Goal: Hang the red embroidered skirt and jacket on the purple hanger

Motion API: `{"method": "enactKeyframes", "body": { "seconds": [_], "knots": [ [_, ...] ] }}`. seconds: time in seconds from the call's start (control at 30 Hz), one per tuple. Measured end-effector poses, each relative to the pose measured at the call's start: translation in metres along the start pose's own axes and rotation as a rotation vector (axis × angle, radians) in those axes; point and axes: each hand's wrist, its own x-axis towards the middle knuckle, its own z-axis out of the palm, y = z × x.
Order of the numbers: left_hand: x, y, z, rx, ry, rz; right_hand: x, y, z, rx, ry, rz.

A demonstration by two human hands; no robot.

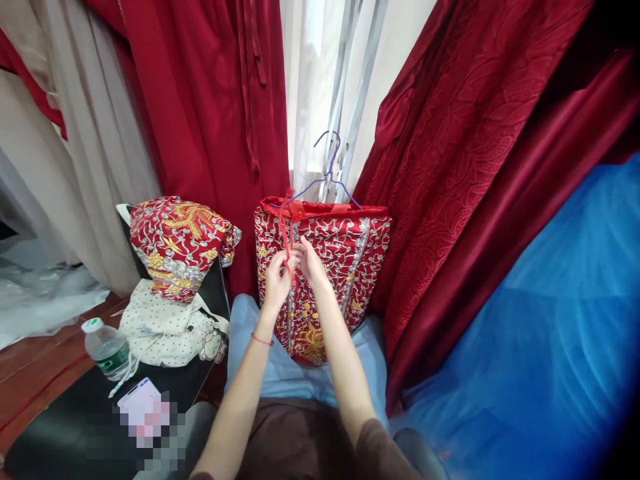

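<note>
A red embroidered garment [325, 247], worked in silver and gold, rests upright against my lap. It hangs from a purple wire hanger [331, 170], whose hook stands free above the red waistband. Red ribbons [284, 230] run down from the left part of the waistband. My left hand [278, 279] is closed on a ribbon in front of the garment. Beside it, my right hand [310, 264] has its fingertips pinched around the ribbon as well, the two hands nearly touching. The exact grip between the fingers is partly hidden.
A black chair [65, 427] at my left bears a folded embroidered cloth [185, 243], a dotted white bag [155, 327], a water bottle [106, 348] and a phone [145, 407]. Red garments [215, 100] hang ahead, red patterned fabric [480, 133] and blue tulle [540, 333] at right.
</note>
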Motion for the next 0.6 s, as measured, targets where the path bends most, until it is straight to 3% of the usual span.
{"method": "enactKeyframes", "body": {
  "seconds": [0.1, 0.23, 0.47, 0.6],
  "knots": [
    [-0.034, -0.012, 0.005, -0.178, 0.053, -0.118, -0.014, 0.022, -0.001, 0.197, -0.05, 0.003],
    [-0.059, -0.023, 0.011, -0.452, 0.064, -0.257, -0.041, 0.038, -0.007, 0.263, 0.029, -0.057],
    [-0.065, -0.025, 0.01, -0.633, 0.074, -0.489, -0.074, 0.041, -0.018, 0.158, 0.131, -0.093],
    [-0.063, -0.029, 0.005, -0.715, 0.014, -0.528, -0.079, 0.037, -0.022, 0.108, 0.123, -0.104]
  ]
}}
